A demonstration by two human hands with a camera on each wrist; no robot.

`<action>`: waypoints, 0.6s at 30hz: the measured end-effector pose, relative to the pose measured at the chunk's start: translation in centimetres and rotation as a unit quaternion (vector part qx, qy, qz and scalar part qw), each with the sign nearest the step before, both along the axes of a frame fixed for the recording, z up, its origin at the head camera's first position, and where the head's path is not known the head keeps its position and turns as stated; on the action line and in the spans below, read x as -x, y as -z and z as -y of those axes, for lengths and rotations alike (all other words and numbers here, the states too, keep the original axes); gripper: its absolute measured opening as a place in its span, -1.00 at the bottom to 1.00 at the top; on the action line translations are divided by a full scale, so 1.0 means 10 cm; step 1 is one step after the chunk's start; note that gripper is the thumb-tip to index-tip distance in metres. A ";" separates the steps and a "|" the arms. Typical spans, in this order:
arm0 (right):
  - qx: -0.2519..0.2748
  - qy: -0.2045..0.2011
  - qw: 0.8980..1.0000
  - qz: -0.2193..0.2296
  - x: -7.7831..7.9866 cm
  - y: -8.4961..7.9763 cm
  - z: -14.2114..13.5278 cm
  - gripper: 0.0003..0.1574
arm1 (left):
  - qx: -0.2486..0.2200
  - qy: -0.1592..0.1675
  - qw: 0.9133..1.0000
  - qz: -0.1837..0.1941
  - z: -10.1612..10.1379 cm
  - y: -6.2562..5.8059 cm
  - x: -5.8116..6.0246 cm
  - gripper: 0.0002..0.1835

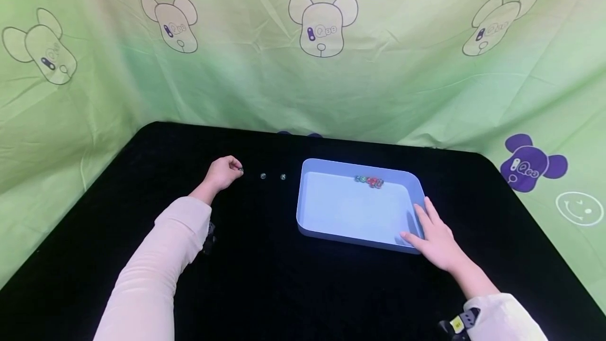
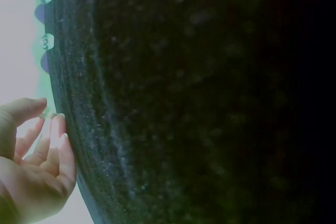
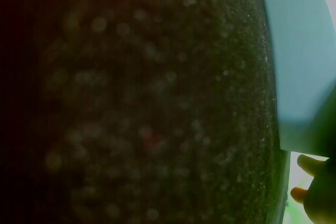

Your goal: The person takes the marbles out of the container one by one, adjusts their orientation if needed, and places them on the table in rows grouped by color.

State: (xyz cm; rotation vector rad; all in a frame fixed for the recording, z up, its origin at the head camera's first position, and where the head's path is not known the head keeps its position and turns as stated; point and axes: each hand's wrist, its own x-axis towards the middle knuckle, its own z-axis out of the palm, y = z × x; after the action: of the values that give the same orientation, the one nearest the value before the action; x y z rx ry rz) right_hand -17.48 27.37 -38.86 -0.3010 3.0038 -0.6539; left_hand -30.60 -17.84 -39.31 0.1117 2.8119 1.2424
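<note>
The thumb and fingertips of the left hand [image 1: 223, 173] pinched a small clear marble [image 1: 241, 170] just over or on the tabletop; which of the two could not be told. Only the fingertips met it, so a loosened pinch would probably let this smooth ball slip and roll. Just to its right, two loose marbles, a nearer one [image 1: 263, 176] and a farther one [image 1: 283, 177], sat apart in a line toward a pale blue tray [image 1: 350, 207]. A low sweep of the knuckles might scatter them.

Inside the tray, near its far wall, touching marbles formed a cluster [image 1: 374, 181], some red, some greenish or clear. The right hand [image 1: 435, 241] lay spread at the tray's near right corner, its fingers extended and wrapped around nothing. Too hard a push there might slide or tip the tray and set the cluster rolling.

A small device [image 1: 461, 322] by the right cuff bore a yellow label, too small to read. Beyond the black tabletop [image 1: 265, 278], a green curtain [image 1: 246, 93] carried bear-head prints marked with "Q" and two rounded characters, perhaps "ee" or "88", and a smiley face [image 1: 579, 208].
</note>
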 end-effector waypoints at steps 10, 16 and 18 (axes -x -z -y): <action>0.000 -0.002 1.000 0.002 0.00 -0.01 0.01 -0.06 | 0.029 0.000 1.000 0.010 -0.01 0.00 0.01 -0.84; -0.003 -0.001 1.000 0.001 0.00 -0.01 0.00 -0.07 | 0.044 0.011 0.999 0.018 -0.01 0.01 0.02 -0.84; -0.003 -0.001 1.000 0.000 0.00 -0.01 0.00 -0.07 | 0.047 0.014 0.999 0.019 -0.01 0.01 0.03 -0.84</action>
State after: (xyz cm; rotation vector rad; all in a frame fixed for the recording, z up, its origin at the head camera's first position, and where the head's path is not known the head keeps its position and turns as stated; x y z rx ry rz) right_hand -17.52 27.36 -38.78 -0.3040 3.0036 -0.6437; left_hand -30.85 -17.72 -39.41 0.1197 2.8208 1.0932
